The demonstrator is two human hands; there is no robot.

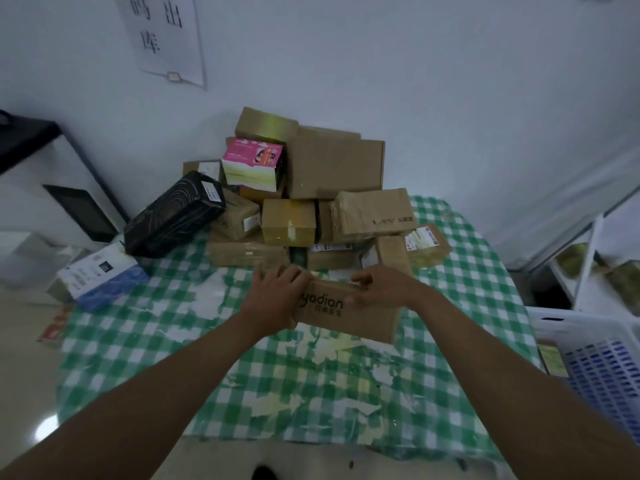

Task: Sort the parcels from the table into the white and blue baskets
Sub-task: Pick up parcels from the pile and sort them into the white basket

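A brown cardboard parcel (360, 320) printed "yadian" is held just above the green checked table (145, 341), in front of the pile. My left hand (277, 292) grips its left end and my right hand (381, 287) grips its top right edge. Behind it, several brown parcels (332, 168) are heaped against the wall, with a pink and white box (252, 164) and a black box (173, 213) among them. A white and blue box (104, 275) lies at the table's left edge. The white basket (595, 362) stands at the right, holding a labelled parcel (552, 358).
A white wall with a paper sign (166, 36) rises behind the pile. A black-topped white cabinet (52, 174) stands at the left. White shelving (581, 258) stands at the far right behind the basket. The floor shows at the left and below the table.
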